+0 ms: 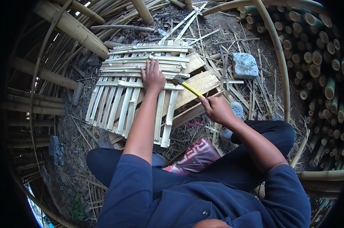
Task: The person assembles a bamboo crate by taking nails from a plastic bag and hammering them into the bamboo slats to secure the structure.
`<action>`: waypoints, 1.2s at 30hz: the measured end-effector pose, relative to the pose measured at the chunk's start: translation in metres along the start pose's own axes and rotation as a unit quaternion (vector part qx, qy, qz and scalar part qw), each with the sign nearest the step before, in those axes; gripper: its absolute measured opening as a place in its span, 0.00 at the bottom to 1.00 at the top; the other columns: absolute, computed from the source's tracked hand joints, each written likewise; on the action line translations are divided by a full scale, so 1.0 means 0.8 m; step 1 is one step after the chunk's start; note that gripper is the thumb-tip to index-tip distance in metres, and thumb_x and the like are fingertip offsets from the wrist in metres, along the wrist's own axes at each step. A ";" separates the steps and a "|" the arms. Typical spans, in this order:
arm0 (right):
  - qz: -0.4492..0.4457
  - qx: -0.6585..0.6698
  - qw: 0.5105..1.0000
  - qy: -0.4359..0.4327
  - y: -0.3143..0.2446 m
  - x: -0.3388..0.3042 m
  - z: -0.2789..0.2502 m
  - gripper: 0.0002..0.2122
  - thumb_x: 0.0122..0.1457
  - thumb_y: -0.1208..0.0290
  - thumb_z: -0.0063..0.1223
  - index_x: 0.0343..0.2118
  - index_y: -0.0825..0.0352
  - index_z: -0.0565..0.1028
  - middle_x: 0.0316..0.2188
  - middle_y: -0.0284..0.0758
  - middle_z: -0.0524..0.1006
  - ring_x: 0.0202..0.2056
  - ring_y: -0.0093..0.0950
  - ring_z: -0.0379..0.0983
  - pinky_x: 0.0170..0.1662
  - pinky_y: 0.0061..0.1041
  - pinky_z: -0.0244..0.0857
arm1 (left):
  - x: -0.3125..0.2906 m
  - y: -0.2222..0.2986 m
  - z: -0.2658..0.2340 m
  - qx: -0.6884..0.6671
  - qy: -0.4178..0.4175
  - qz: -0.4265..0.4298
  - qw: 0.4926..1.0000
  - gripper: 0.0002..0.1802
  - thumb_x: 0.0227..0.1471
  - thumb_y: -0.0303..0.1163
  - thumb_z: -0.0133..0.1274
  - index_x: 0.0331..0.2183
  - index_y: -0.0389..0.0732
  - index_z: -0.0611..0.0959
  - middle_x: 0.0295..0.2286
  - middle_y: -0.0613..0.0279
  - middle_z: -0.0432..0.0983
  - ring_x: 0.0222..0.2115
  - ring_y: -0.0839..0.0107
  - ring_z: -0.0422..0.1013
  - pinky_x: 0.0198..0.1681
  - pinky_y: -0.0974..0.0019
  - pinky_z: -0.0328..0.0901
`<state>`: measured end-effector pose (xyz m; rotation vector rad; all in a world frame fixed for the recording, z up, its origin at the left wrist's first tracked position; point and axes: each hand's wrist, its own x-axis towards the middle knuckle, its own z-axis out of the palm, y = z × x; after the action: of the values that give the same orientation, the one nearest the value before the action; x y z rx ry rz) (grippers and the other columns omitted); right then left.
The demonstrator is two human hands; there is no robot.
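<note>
A panel of split bamboo slats [120, 108] lies in front of me, with crosswise strips over lengthwise ones. My left hand [153, 77] rests on the crosswise strips, its fingers stretched out and pointing away from me. In my right hand [217, 109] is a hammer [193, 91], gripped near the end of its yellow handle. Its dark head is tilted toward the left, close to the panel's right edge; whether it touches the strips I cannot tell. Pale wooden boards [204, 83] show under the panel and stick out on its right side.
A grey stone block [245, 65] sits to the right among scattered bamboo offcuts. Cut bamboo poles [315, 57] are stacked at the far right, behind a bent pole [277, 49]. Thick bamboo beams [75, 28] cross the left side. A red printed sack [194, 156] lies between my legs.
</note>
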<state>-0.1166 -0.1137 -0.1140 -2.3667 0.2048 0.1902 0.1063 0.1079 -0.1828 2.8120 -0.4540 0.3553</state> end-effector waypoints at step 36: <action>0.024 0.005 0.999 0.038 0.011 0.000 0.037 0.28 0.71 0.51 0.44 0.25 0.75 0.76 0.23 0.57 0.77 0.29 0.59 0.75 0.35 0.54 0.66 | -0.010 0.001 -0.006 -0.025 0.030 -0.005 0.999 0.28 0.62 0.35 0.43 0.63 0.48 0.72 0.66 0.59 0.62 0.69 0.61 0.53 0.72 0.45 0.40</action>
<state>-0.1203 -0.0991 -0.1409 -2.3634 0.2995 0.1215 0.0978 0.1104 -0.1803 2.7457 -0.4304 0.4180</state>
